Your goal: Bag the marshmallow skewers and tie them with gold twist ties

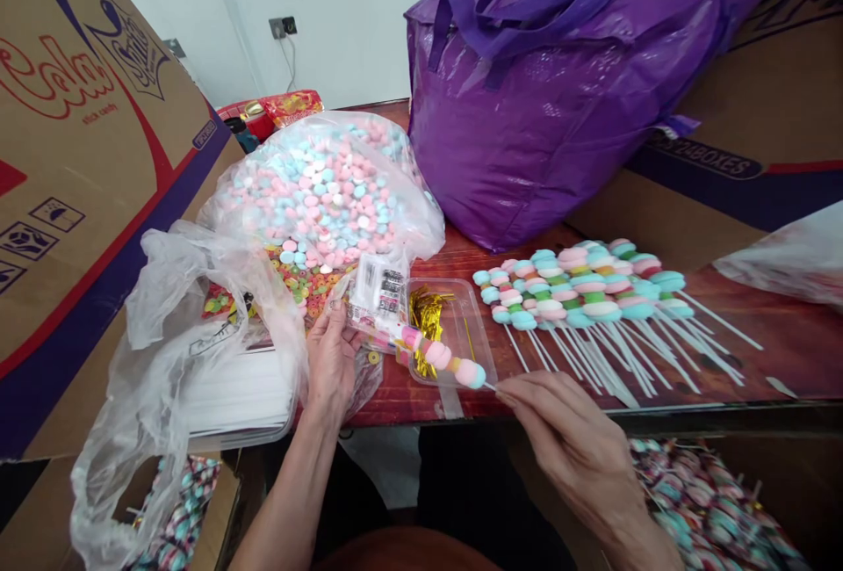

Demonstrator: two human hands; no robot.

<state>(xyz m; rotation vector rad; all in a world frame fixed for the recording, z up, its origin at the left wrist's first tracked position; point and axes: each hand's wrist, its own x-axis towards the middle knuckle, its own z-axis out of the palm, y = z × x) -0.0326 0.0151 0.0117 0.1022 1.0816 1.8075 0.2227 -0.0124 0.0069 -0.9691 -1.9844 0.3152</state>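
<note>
My left hand (333, 351) is closed on a clear plastic wrapper (377, 297) with black and pink print. Between the fingertips of my right hand (576, 439) is the white stick of a marshmallow skewer (469, 372), pink and blue with coloured pieces between. The skewer slants up to the left, and its far end lies at the wrapper's mouth; how far inside it reaches I cannot tell. Below the skewer sits a clear plastic tray (484, 316) with gold twist ties (427, 316). Right of it, several finished-looking skewers (583, 290) lie piled, sticks toward me.
A big clear bag of marshmallows (329, 176) stands behind my left hand, with ring candies (306, 285) before it. White sticks (237, 395) lie in a container at left. A purple bag (527, 114) and cardboard boxes (98, 132) flank the table. Wrapped skewers (711, 501) fill a box below.
</note>
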